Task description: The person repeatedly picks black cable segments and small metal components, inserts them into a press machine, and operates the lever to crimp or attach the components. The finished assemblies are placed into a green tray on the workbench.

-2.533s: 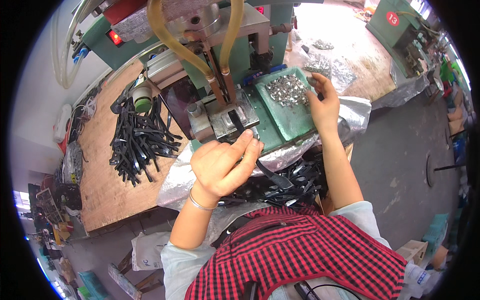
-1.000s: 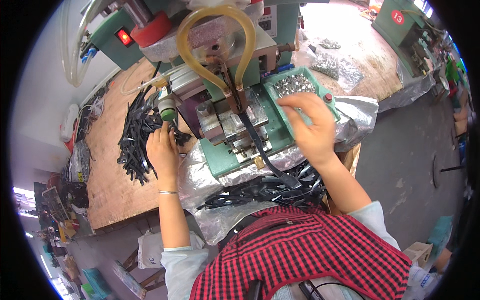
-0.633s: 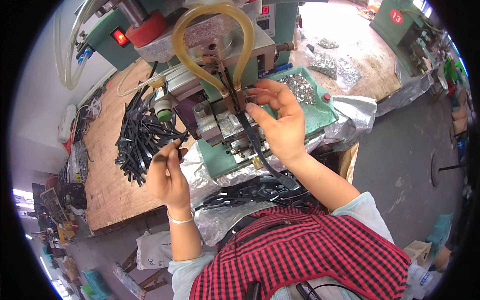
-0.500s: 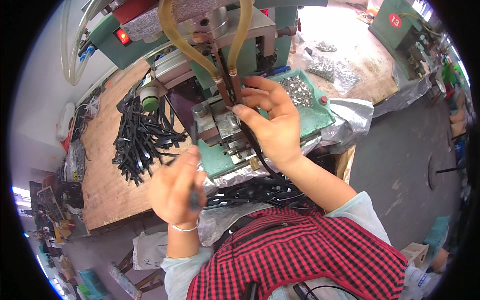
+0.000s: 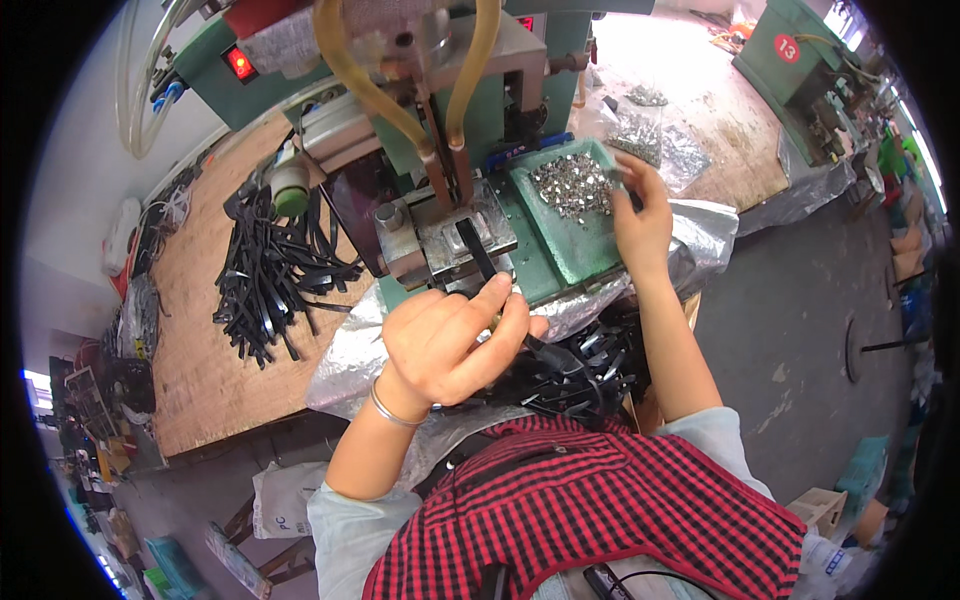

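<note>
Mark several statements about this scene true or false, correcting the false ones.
1. The left hand holds a black strap. True.
2. The right hand grips a yellow hose. False: it is at the right side of the green tray.
3. Small metal pieces lie in the green tray. True.
4. The bracelet is on the right arm. False: it is on the left.
5. The checked apron is red and black. True.

Strap pile on the table left of the fixture, tray of bits right
</note>
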Action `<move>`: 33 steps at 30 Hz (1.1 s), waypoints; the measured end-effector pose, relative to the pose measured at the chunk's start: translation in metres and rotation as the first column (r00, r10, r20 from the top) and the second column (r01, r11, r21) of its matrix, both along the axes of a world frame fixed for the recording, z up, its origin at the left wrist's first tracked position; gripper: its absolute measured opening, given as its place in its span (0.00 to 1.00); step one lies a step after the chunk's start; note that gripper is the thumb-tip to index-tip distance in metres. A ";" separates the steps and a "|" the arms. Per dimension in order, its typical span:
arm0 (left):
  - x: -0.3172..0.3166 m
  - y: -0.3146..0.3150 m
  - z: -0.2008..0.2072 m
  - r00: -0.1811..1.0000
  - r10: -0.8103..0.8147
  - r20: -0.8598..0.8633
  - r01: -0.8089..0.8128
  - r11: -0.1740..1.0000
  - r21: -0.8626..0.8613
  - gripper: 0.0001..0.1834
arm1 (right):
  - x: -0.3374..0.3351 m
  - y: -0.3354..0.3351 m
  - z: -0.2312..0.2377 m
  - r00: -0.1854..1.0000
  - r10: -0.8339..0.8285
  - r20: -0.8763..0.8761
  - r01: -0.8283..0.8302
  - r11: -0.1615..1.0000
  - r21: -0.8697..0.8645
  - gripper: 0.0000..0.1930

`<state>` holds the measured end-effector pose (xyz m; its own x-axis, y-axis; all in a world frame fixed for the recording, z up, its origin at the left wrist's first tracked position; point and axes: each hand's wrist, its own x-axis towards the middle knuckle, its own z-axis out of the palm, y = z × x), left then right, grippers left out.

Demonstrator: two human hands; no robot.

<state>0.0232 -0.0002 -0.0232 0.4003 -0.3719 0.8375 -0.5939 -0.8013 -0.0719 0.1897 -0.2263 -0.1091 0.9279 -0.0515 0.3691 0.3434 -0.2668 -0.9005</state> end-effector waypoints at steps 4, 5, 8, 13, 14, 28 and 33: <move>0.000 0.002 -0.006 1.000 0.007 0.026 -0.006 1.000 -0.013 0.14 | -0.028 0.000 0.008 0.986 0.059 0.154 0.012 0.907 -0.420 0.08; -0.001 0.002 -0.006 1.000 -0.011 -0.001 0.011 0.999 -0.036 0.15 | -0.029 0.000 0.006 0.980 0.054 0.193 0.047 0.874 -0.483 0.08; -0.010 0.002 -0.008 0.997 -0.025 -0.071 0.020 0.997 -0.077 0.21 | -0.028 0.007 -0.008 0.954 0.043 0.298 0.147 0.796 -0.586 0.07; -0.058 -0.001 -0.028 0.975 0.034 -0.218 -0.083 0.973 -0.216 0.24 | -0.041 0.010 -0.009 0.960 0.081 0.267 0.081 0.834 -0.546 0.05; -0.074 0.008 -0.027 0.970 0.108 -0.218 -0.143 0.978 -0.152 0.24 | -0.041 0.013 -0.006 0.978 0.056 0.203 0.049 0.876 -0.480 0.04; -0.002 0.148 -0.093 0.565 0.732 -0.382 -0.769 0.635 0.078 0.09 | -0.036 0.013 0.004 0.940 0.016 0.342 0.114 0.926 -0.359 0.07; -0.002 0.154 -0.114 0.652 0.670 -0.356 -0.743 0.657 -0.126 0.06 | -0.055 -0.027 -0.004 0.953 -0.077 0.294 0.187 0.910 -0.371 0.07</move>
